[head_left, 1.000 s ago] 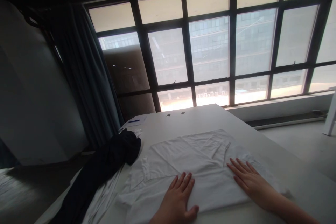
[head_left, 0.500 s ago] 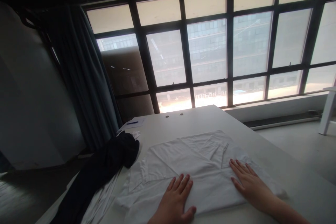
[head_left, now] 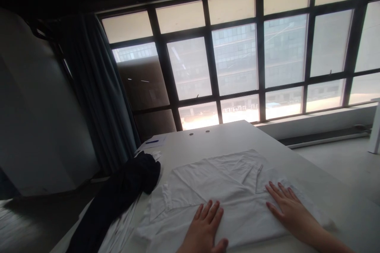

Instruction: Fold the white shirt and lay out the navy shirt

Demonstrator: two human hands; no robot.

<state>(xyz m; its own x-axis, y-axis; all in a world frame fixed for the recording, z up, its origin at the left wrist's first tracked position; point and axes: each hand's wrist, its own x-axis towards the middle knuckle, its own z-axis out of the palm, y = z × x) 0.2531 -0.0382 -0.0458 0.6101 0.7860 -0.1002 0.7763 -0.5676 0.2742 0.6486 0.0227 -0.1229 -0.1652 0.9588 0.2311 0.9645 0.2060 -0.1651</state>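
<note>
A white garment [head_left: 219, 182], which looks like a shirt, lies spread on the white table with parts of it folded over and creased. My left hand [head_left: 206, 225] rests flat on its near half, fingers apart and pointing away from me. Toward its right side, my right hand [head_left: 286, 205] also lies flat with spread fingers, holding nothing. The near edge of the cloth is partly hidden by my left hand and the bottom of the view.
Dark clothing [head_left: 118, 197] lies along the table's left side, over some white cloth [head_left: 118, 229]. A blue pen [head_left: 152, 141] sits on paper at the far left corner. Past the white table [head_left: 225, 138] stand large windows and a dark curtain [head_left: 97, 87].
The whole view has shifted slightly, so the table and cloth appear a little lower and to the right. Both hands stay flat on the white garment.
</note>
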